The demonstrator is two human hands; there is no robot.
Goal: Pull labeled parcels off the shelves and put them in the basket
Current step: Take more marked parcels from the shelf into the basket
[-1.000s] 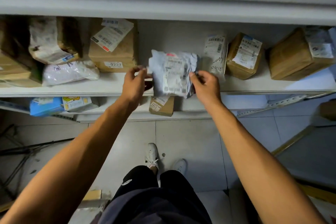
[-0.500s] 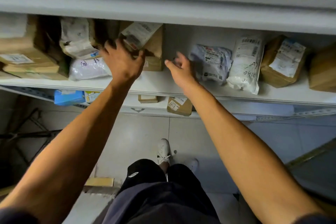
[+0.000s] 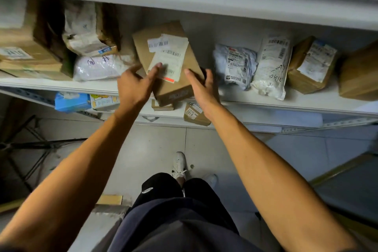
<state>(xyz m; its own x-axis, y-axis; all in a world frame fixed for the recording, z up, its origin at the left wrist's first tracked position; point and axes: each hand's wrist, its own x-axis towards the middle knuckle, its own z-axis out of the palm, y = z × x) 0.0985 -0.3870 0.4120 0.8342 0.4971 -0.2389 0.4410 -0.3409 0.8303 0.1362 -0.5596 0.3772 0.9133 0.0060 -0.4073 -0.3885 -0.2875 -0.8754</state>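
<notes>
White shelves (image 3: 286,106) are seen across the top of the frame, packed with boxes and bags so each label can be read from the front. Below them, grey floor tiles (image 3: 155,145) and the person's legs are seen. No basket is seen anywhere. At the upper middle, a brown box (image 3: 173,86) with white labels is tipped forward, with its near end past the shelf edge, likely so it can be slid out. Right of it, a crumpled blue-grey bag (image 3: 233,63) and a white bag (image 3: 270,67) are left lying. Both arms are stretched up. The box is pinched by the left hand (image 3: 133,86), thumb on the label. The box's right side is touched by the right hand (image 3: 202,88) with fingers spread, not closed.
</notes>
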